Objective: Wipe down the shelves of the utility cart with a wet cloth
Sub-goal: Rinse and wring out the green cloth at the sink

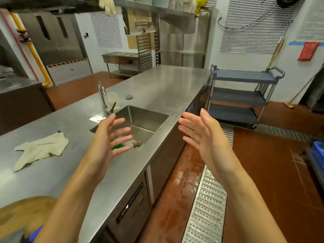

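Your left hand point(108, 137) and right hand point(201, 134) hover spread wide and empty above the steel counter point(157, 85); the cloth point(42, 149) lies to your left, the utility cart point(243, 95) well beyond. Take the cloth and soak it thoroughly at the sink point(140, 120) first.

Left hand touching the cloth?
Apart. Head view: left hand hovers open before the sink; cloth lies on the counter, bare steel between them.

cloth point(41, 149) left of sink point(149, 118), cart point(242, 96) right
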Action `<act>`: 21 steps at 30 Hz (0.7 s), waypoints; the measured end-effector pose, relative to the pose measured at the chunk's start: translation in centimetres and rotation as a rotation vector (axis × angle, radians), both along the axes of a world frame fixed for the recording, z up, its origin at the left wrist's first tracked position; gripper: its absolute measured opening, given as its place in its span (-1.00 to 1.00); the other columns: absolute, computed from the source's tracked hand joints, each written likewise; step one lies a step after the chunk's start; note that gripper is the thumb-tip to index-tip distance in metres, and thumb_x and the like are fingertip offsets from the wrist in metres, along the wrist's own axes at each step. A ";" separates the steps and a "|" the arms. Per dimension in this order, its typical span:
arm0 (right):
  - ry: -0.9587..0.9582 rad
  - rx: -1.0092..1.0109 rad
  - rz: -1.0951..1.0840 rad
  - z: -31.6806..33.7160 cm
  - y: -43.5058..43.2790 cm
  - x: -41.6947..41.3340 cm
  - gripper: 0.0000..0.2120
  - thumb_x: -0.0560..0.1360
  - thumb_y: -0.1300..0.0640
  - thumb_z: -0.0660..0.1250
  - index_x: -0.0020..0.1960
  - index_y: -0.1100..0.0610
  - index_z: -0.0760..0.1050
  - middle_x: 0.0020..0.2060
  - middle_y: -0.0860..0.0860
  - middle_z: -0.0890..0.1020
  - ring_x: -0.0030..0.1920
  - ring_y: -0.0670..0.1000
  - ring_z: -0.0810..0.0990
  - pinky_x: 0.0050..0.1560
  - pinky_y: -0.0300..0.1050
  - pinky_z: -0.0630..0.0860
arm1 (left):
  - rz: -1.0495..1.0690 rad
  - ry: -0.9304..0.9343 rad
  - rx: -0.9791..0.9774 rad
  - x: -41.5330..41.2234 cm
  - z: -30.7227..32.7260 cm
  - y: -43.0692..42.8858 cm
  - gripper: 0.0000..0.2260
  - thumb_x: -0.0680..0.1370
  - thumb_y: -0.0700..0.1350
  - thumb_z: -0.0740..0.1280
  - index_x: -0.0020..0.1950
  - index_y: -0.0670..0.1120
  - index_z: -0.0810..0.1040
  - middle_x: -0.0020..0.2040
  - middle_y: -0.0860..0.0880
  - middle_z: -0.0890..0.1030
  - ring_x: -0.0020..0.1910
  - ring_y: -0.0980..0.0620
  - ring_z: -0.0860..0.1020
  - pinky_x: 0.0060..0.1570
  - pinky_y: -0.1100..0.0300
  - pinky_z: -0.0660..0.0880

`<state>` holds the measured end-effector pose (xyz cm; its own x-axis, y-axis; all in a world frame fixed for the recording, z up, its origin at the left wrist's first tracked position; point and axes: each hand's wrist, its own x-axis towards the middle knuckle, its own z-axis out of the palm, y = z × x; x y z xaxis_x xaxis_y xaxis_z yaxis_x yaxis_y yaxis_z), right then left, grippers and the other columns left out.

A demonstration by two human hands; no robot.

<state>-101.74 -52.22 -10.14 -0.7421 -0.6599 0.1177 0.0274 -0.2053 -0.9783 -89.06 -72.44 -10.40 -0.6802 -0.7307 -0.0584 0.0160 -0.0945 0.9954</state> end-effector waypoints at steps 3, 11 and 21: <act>-0.033 -0.014 0.026 -0.2 -2.0 -4.5 -0.41 0.44 -0.32 0.15 0.33 -0.02 0.51 0.23 -0.09 0.63 0.27 -0.11 0.56 0.41 0.06 0.38 | 0.056 -0.008 0.020 -3.3 -0.4 -2.0 -0.58 0.66 0.18 0.10 0.35 -0.02 0.52 0.21 -0.12 0.64 0.16 -0.12 0.64 0.18 -0.11 0.55; -0.081 -0.007 0.089 -1.5 -7.9 -13.3 -0.38 0.44 -0.30 0.15 0.34 0.03 0.50 0.23 -0.06 0.63 0.26 -0.09 0.58 0.41 0.08 0.38 | 0.178 -0.045 0.050 -9.4 -2.0 -7.4 -0.57 0.66 0.17 0.10 0.38 -0.03 0.49 0.21 -0.11 0.63 0.18 -0.11 0.62 0.24 -0.13 0.52; -0.153 0.022 0.174 -4.4 -18.8 -21.0 -0.39 0.45 -0.26 0.16 0.35 0.09 0.50 0.22 0.01 0.64 0.25 -0.04 0.60 0.41 0.08 0.39 | 0.333 -0.079 0.108 -13.8 -6.1 -17.6 -0.56 0.66 0.17 0.09 0.39 -0.04 0.49 0.23 -0.13 0.62 0.19 -0.12 0.61 0.21 -0.12 0.53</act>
<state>-122.77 -71.07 -14.54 -0.6247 -0.7808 -0.0032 0.2093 -0.1634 -0.9641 -102.89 -90.03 -16.49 -0.3963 -0.8982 -0.1902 -0.0131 -0.2017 0.9794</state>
